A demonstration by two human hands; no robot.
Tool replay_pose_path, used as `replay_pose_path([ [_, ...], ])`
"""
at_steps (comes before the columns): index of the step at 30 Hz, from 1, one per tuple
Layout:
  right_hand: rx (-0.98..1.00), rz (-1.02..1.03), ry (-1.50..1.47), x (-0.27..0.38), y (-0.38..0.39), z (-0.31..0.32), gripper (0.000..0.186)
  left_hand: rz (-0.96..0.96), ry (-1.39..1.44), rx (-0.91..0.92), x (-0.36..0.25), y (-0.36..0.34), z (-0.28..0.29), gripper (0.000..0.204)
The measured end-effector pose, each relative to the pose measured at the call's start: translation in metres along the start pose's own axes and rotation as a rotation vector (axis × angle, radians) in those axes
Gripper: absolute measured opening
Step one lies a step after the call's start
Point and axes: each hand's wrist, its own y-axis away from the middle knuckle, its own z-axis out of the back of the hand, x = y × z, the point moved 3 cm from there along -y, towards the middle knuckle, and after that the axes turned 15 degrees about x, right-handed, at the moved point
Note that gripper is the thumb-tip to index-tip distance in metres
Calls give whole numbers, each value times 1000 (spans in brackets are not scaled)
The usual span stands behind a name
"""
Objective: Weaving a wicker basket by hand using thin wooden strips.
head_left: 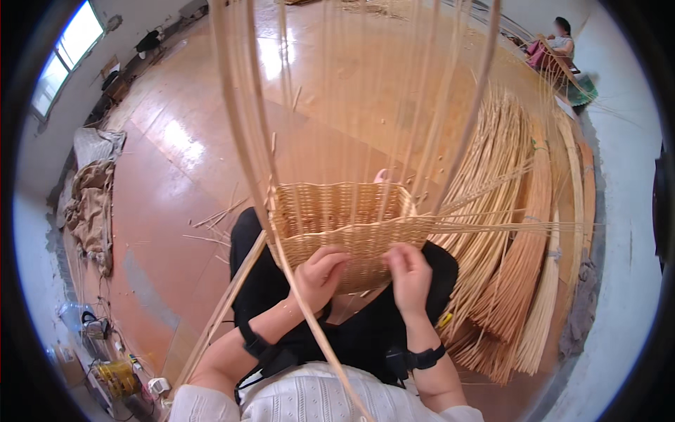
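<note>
A woven basket (342,205) of light cane rests over my black-clad legs (247,246), with long upright canes rising from its rim out of the frame. My left hand (322,273) is at the lower left of the basket's front wall, fingers curled and pressed together. My right hand (406,271) is at the lower right of that wall, thumb and fingers pinched. What either hand grips is too small or hidden to make out. A long pale cane (313,316) runs diagonally over my left forearm toward my body.
Thick bundles of cane (498,274) lie along the right wall, and loose strips (214,214) at the left. Crumpled cloths (95,204), a plastic bottle and cords line the left wall. A seated person (559,46) is at the back right, beside a green object (582,90).
</note>
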Motion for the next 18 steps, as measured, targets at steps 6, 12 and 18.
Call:
replay_pose_path([
  [6, 380, 682, 570, 71, 31, -142, 35, 462, 391, -319, 57, 95, 80, 13],
  [12, 180, 667, 761, 82, 40, -173, 27, 348, 386, -284, 65, 86, 113, 28],
  [18, 240, 438, 483, 73, 49, -194, 27, 474, 817, -314, 81, 84, 133, 67],
])
